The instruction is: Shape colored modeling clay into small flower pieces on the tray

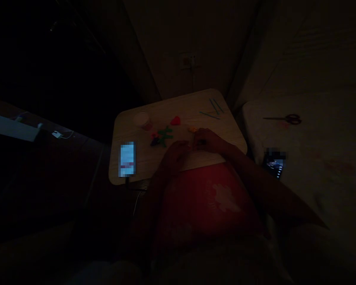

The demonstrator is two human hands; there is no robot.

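In dim light, my left hand and my right hand meet over the front part of a small wooden table. The fingers of both are curled in close together. A tiny pinkish piece shows at the left fingertips; its kind is too dark to tell. What the right fingers hold, if anything, is hidden. A yellow-orange lump lies just beyond the right hand. Left of the hands are green shaped pieces, a dark blue or purple lump and a red piece.
A pale round tub stands at the table's left back. Thin blue sticks lie at the right back. A lit phone is at the left edge. Scissors and another lit device rest on the pale surface at right.
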